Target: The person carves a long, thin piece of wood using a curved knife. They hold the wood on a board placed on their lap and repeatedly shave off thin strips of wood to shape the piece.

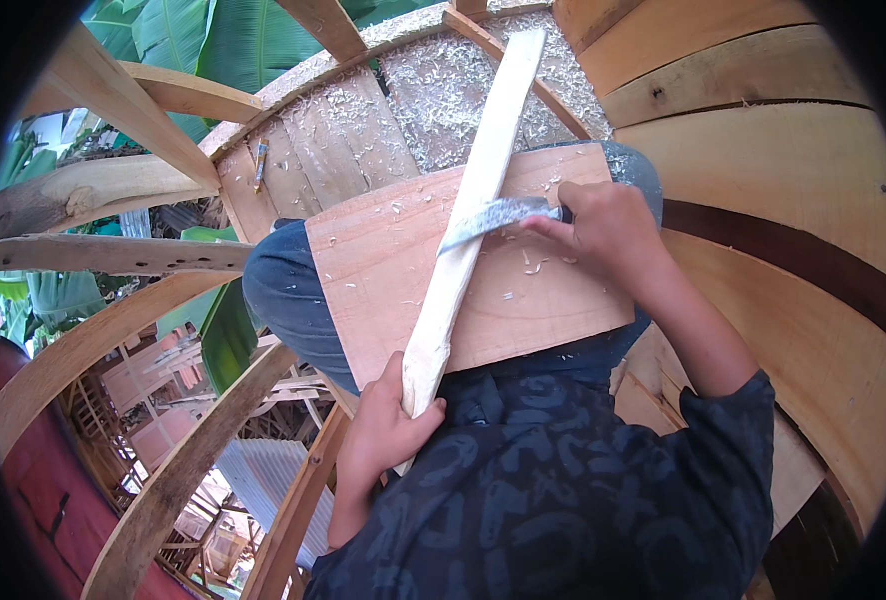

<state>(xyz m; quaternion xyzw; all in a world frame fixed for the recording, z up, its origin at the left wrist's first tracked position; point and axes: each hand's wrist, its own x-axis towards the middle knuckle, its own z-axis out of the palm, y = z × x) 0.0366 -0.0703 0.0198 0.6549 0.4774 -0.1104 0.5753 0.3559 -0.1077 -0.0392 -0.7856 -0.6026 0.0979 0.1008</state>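
Observation:
A long pale wooden stick point(473, 200), stripped to light wood, slants across a flat wooden board point(373, 270) that rests on my lap. My left hand point(388, 425) is wrapped round the stick's near end, close to my body. In my right hand point(608, 225) is a knife point(498, 217), its handle mostly hidden by my fingers. The broad grey blade lies across the middle of the stick, pointing left and touching or very near its surface. Small wood shavings point(533, 267) are scattered on the board around the blade.
Plank flooring point(353, 130) ahead is strewn with pale shavings; a small pencil-like stick point(260, 165) lies there. A plank wall point(763, 160) curves along my right. On the left, open wooden beams point(113, 258) look down on corrugated metal sheets point(273, 490) and banana leaves.

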